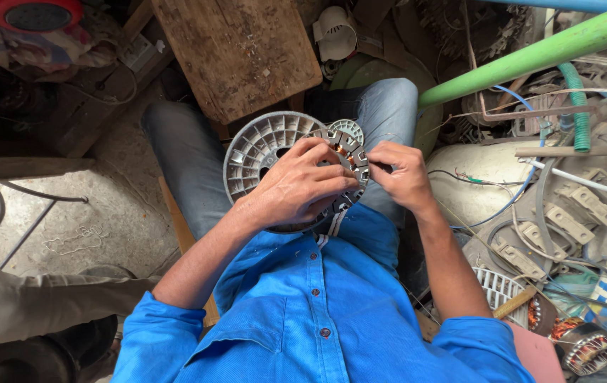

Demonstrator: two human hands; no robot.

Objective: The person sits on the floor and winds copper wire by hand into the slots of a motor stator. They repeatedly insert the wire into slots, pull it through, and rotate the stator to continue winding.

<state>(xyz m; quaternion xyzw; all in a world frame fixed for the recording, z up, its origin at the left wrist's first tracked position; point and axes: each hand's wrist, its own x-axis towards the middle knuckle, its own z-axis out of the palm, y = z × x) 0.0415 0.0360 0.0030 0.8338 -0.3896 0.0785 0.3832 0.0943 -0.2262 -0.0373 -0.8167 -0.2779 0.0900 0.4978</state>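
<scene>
The left hand (302, 186) has its grip closed over a stator (346, 167), a toothed ring with copper windings, fingers spread across its face. At 3 o'clock of it, the right hand (403, 174) pinches a thin wire (452, 172) at the ring's edge. The stator rests on a grey ribbed round housing (257, 152), held above the lap. A wooden board (236, 50) lies at 12 o'clock.
</scene>
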